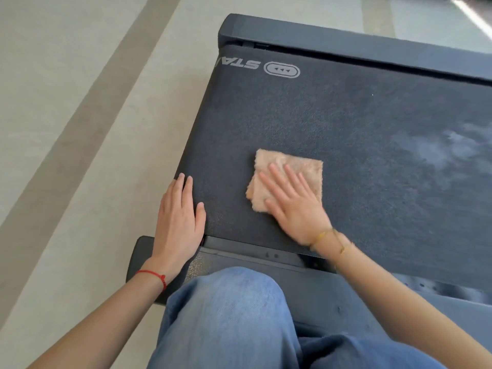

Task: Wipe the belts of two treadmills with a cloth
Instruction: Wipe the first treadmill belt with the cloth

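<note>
A dark treadmill belt (332, 123) fills the middle of the head view, with a white logo near its far left corner. A folded peach cloth (295, 166) lies flat on the belt near its rear end. My right hand (292, 203) presses on the cloth with straight, spread fingers. My left hand (179, 217) rests flat on the belt's rear left corner, fingers straight, apart from the cloth. A paler, dusty patch (447, 150) shows on the belt at the right.
Dark side rails (346, 46) frame the belt at the far side and the near side (266, 258). My knee in blue jeans (234, 315) is beside the near rail. Light floor (80, 102) with a beige stripe lies to the left.
</note>
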{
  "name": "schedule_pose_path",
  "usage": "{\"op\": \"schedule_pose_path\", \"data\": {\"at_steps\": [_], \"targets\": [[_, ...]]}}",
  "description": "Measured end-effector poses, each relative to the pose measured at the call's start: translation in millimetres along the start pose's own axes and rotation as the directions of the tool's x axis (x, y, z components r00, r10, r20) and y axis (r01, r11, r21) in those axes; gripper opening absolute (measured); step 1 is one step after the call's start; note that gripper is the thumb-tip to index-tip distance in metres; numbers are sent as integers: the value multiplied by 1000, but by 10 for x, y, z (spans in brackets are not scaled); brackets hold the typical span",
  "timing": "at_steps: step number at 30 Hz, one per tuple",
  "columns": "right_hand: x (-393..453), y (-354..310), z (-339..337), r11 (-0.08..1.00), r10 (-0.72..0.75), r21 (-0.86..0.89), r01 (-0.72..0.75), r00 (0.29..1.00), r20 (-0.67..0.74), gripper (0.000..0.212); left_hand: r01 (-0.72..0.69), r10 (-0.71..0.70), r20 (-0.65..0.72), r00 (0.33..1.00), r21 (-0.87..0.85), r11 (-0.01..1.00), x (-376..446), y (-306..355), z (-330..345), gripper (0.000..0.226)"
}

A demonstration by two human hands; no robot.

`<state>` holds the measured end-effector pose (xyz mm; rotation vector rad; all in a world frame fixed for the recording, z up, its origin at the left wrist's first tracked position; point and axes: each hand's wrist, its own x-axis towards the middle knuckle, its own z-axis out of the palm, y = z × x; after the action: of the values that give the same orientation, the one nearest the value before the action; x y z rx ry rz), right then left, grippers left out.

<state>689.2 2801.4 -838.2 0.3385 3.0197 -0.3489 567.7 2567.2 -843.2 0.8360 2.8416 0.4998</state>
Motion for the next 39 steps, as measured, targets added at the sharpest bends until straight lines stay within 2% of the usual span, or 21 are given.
{"op": "schedule_pose_path", "data": {"at_steps": [2, 4, 8, 11, 13, 15, 18, 20, 22, 24, 27, 32, 36, 39], "targets": [[142, 181, -83, 988, 154, 13, -154, 988, -13, 54, -18, 18, 10, 1000, 25, 1000, 42, 38, 7, 58], [140, 170, -82, 984, 178, 15, -178, 984, -7, 54, -40, 39, 15, 999, 49, 998, 122, 114, 23, 58], [-346, -28, 45, 999, -41, 7, 41, 999, 34, 53, -150, 146, 44, 988, 91, 985, 360, 442, 116, 56], [-720, 79, 79, 997, -77, 12, 76, 997, 33, 53, -236, 230, 69, 971, 82, 968, 536, 775, 244, 55], [-856, 335, 43, 1000, 8, 6, -9, 1000, 8, 52, -269, 263, 74, 962, 87, 959, 634, 981, 332, 55], [-886, 688, -21, 987, 163, 0, -163, 986, -26, 53, -296, 290, 79, 954, 90, 951, 706, 1154, 421, 54], [-745, 1106, -153, 914, 402, 71, -398, 915, -38, 53, -294, 288, 70, 955, 105, 950, 769, 1353, 543, 55], [-674, 1107, -164, 888, 455, 101, -449, 890, -40, 53, -260, 257, 41, 966, 102, 960, 772, 1419, 596, 55], [-730, 931, -103, 917, 392, 91, -388, 919, -36, 54, -253, 253, 18, 967, 103, 962, 761, 1420, 623, 55], [-914, 714, -35, 966, 252, 58, -250, 968, -20, 54, -260, 261, 7, 965, 97, 961, 760, 1395, 634, 55], [-1113, 690, -29, 991, 121, 49, -121, 993, 1, 53, -260, 261, -3, 965, 96, 961, 761, 1379, 627, 55], [-997, 1074, -119, 971, 237, 34, -236, 971, -36, 54, -258, 260, -6, 966, 102, 961, 761, 1395, 622, 55], [-481, 1552, -273, 935, 353, 42, -352, 935, -34, 54, -242, 245, -7, 969, 121, 963, 768, 1432, 647, 55], [-71, 1608, -329, 935, 351, 50, -350, 936, -16, 54, -237, 243, -23, 970, 149, 960, 777, 1438, 678, 55]]}}
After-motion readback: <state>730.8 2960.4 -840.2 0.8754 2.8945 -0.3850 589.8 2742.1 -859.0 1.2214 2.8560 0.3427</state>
